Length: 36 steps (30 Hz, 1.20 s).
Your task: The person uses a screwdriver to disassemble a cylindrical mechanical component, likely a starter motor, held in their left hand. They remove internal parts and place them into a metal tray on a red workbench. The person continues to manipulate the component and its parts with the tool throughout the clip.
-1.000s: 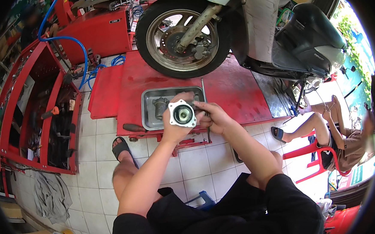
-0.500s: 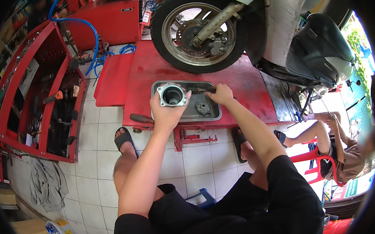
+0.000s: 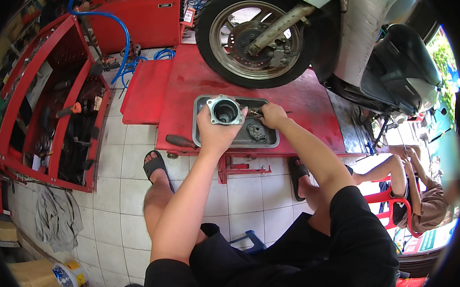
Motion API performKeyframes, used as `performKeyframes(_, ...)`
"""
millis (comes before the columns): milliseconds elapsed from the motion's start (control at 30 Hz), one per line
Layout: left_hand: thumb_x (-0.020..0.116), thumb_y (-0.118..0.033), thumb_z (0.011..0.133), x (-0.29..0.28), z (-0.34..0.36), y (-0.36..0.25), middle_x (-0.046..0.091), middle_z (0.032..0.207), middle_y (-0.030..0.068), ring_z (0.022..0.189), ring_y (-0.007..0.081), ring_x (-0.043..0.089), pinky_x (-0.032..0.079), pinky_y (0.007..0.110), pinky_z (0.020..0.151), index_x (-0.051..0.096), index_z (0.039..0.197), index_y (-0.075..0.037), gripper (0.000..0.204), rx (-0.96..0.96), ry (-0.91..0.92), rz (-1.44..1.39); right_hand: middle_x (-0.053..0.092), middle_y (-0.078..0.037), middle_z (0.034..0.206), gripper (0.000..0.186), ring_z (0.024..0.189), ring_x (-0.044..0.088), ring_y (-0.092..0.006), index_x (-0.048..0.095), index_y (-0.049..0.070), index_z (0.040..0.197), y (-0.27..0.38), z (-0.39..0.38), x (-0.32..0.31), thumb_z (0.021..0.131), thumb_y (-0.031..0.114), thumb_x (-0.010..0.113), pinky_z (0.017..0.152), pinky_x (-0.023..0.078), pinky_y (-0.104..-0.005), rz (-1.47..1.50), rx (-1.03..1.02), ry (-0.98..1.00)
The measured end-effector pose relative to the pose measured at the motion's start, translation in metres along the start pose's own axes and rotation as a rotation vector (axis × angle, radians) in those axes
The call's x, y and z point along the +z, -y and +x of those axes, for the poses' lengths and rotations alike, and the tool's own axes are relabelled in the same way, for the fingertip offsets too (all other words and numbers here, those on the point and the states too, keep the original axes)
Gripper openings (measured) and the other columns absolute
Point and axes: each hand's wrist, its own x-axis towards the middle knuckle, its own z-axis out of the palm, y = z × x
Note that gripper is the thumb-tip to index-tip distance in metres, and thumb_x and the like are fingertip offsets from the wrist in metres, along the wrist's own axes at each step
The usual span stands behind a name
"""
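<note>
My left hand (image 3: pixel 215 134) is wrapped round a hollow metal housing (image 3: pixel 226 112), round inside, with a flanged rim and bolt holes. Its open mouth faces up, over the left part of a grey metal tray (image 3: pixel 233 142). Above the tray's right side, my closed right hand (image 3: pixel 273 115) grips a slim dark part (image 3: pixel 254 112) with a brass-coloured section; the fingers cover much of it. A thin dark tip (image 3: pixel 289 112) shows past the knuckles. In the tray below the right hand lies a small cast metal part (image 3: pixel 257 132).
The tray rests on a red lift platform (image 3: pixel 184 83) beneath a scooter's front wheel (image 3: pixel 255 36). A dark-handled tool (image 3: pixel 180 141) lies by the tray's left corner. At left stands a red tool cart (image 3: pixel 54 117); at right a person (image 3: pixel 428 200) sits on a red chair (image 3: pixel 384 215).
The whole view has shifted slightly. Relative to the tray, the housing has moved a little right and my right hand a little left, nearer each other. The thin tip now shows beyond my right hand.
</note>
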Motion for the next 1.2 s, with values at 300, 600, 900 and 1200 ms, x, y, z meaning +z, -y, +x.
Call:
performKeyframes(300,0.087,-0.011,0.070,0.021,-0.022,0.012,0.071,0.090,0.0068,0.082,0.0146,0.067,0.053,0.031,0.079,0.066,0.092,-0.001,0.032,-0.023,0.270,0.115,0.065,-0.028,0.078,0.028,0.080,0.066,-0.0450,0.071,-0.003,0.084,0.002,-0.038,-0.045,0.085,0.024,0.068,0.074,0.053,-0.0477,0.640,0.054,-0.420)
performKeyframes(600,0.088,-0.012,0.071,0.044,-0.055,0.016,0.070,0.089,0.0047,0.083,0.0124,0.064,0.053,0.029,0.079,0.064,0.094,-0.003,0.034,-0.237,0.559,0.199,0.034,0.000,0.054,0.044,0.055,0.031,-0.0076,0.052,-0.003,0.063,-0.021,-0.164,-0.079,0.098,0.022,0.064,0.047,0.027,-0.0333,1.143,0.238,-0.814)
performKeyframes(900,0.087,-0.011,0.071,0.056,-0.089,0.034,0.070,0.098,0.0052,0.089,0.0146,0.066,0.053,0.031,0.084,0.063,0.105,-0.004,0.042,-0.410,0.724,0.252,0.038,-0.017,0.055,0.038,0.050,0.028,-0.0275,0.051,-0.005,0.065,-0.017,-0.205,-0.091,0.098,0.012,0.062,0.047,0.030,-0.0385,1.063,-0.065,-0.703)
performKeyframes(1200,0.085,-0.003,0.070,0.071,-0.087,0.027,0.070,0.104,0.0053,0.094,0.0125,0.064,0.052,0.029,0.087,0.061,0.112,-0.002,0.048,-0.599,0.700,0.290,0.055,-0.014,0.060,0.030,0.053,0.054,-0.0356,0.060,-0.001,0.065,-0.008,-0.207,-0.079,0.090,0.013,0.067,0.048,0.040,-0.0444,0.878,-0.195,-0.689)
